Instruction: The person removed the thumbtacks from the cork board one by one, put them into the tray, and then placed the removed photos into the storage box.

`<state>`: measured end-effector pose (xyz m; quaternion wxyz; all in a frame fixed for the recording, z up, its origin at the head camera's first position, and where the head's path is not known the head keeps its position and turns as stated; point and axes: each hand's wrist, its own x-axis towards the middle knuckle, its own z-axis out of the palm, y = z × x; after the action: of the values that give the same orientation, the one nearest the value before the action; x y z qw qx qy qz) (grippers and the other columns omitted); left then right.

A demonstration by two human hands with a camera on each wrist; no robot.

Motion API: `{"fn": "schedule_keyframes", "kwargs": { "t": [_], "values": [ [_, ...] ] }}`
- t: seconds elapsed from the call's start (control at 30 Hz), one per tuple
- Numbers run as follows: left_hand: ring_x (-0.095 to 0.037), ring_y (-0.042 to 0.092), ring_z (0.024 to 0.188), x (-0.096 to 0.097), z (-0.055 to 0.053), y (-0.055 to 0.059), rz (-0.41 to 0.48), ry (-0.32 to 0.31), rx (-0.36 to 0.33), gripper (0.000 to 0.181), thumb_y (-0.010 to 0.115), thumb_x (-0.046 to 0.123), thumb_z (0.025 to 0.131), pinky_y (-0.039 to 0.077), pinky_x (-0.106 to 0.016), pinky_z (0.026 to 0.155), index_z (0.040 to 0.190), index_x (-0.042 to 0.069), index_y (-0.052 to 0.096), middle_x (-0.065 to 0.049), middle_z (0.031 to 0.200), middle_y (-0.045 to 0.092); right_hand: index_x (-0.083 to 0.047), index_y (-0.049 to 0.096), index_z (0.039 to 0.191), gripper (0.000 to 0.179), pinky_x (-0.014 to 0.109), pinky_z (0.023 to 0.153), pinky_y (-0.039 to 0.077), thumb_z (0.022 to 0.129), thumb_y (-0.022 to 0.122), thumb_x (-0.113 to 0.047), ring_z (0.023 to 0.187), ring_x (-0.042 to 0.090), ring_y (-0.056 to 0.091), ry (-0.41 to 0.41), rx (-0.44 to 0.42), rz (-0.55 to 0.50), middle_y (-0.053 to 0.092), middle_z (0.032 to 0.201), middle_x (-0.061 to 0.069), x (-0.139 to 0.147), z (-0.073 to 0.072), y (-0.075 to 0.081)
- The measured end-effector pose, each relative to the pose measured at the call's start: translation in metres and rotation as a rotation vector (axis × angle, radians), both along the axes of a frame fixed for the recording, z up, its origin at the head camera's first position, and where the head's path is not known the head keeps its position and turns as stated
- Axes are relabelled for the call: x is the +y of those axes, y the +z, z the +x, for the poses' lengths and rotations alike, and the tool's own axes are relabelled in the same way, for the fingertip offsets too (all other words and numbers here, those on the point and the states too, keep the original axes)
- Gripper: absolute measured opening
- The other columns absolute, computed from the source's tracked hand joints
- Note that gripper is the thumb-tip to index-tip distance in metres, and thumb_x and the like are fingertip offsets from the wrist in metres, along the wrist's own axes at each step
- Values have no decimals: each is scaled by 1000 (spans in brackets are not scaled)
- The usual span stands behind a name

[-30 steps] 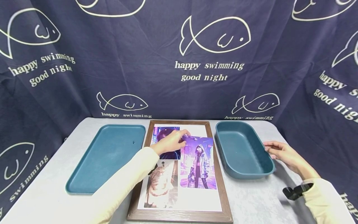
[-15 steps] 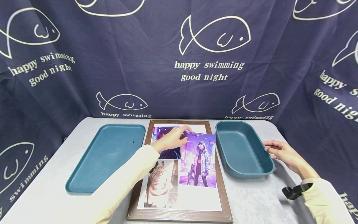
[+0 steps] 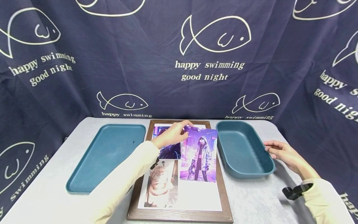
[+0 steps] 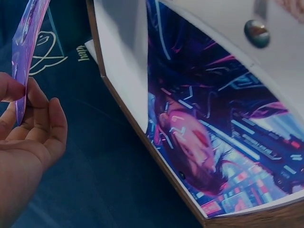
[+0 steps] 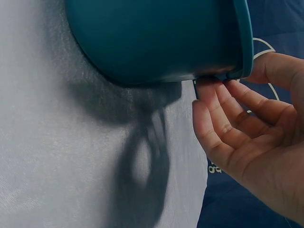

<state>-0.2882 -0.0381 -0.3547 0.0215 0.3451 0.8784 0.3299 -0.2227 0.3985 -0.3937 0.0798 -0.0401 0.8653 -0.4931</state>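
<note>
My left hand (image 3: 172,135) pinches the top edge of a purple photo print (image 3: 199,155) showing a hooded figure; in the left wrist view the print (image 4: 29,47) is seen almost edge-on between thumb and fingers. It hangs over the right half of a brown-framed white board (image 3: 199,197). On the board's left half lie a dark neon print (image 4: 190,133), partly hidden by my left hand in the head view, and a cat print (image 3: 160,186). A round shiny stud (image 4: 257,33) sits between those two. My right hand (image 3: 286,155) touches the outer wall of a teal bin (image 5: 156,42), fingertips just below its rim.
A flat teal tray (image 3: 109,155) lies left of the board, partly behind my left sleeve (image 3: 126,180). The bin stands close to the board's right side on a pale table (image 3: 246,199). A dark blue fish-print curtain (image 3: 167,93) rises behind the table.
My left hand has moved slightly up and away, carrying the hooded-figure print with it, so more white board shows below. The right hand stays at the bin.
</note>
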Motion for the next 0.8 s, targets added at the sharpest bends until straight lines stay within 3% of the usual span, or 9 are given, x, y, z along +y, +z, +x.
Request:
{"fn": "schedule_keyframes", "kwargs": {
  "t": [0.17,0.4,0.6,0.8],
  "values": [
    [-10,47,61,2,-3,9,22,1,24,33,53,5,87,41,-19,59,119,10,50,-4,101,58,12,43,118,39,20,68,48,92,51,-16,79,-2,57,-2,-4,5,58,91,-20,-1,0,1],
    [-13,44,60,5,-8,23,34,7,60,32,52,4,86,38,-19,58,118,8,51,-5,79,52,11,45,116,36,20,68,49,92,51,-15,79,-2,58,3,-1,-10,59,92,-19,1,0,0],
    [-13,47,63,11,-10,34,45,10,98,30,53,4,85,39,-18,58,115,7,53,-6,90,57,7,47,116,31,20,68,49,92,50,-13,80,-2,58,12,0,-32,59,93,-20,3,-1,-2],
    [-13,45,61,17,-13,47,58,23,112,30,52,4,85,37,-19,57,115,8,53,-6,79,53,7,47,116,30,19,68,48,92,49,-12,80,-2,57,18,3,-30,59,93,-20,3,-2,-3]
  ]
}}
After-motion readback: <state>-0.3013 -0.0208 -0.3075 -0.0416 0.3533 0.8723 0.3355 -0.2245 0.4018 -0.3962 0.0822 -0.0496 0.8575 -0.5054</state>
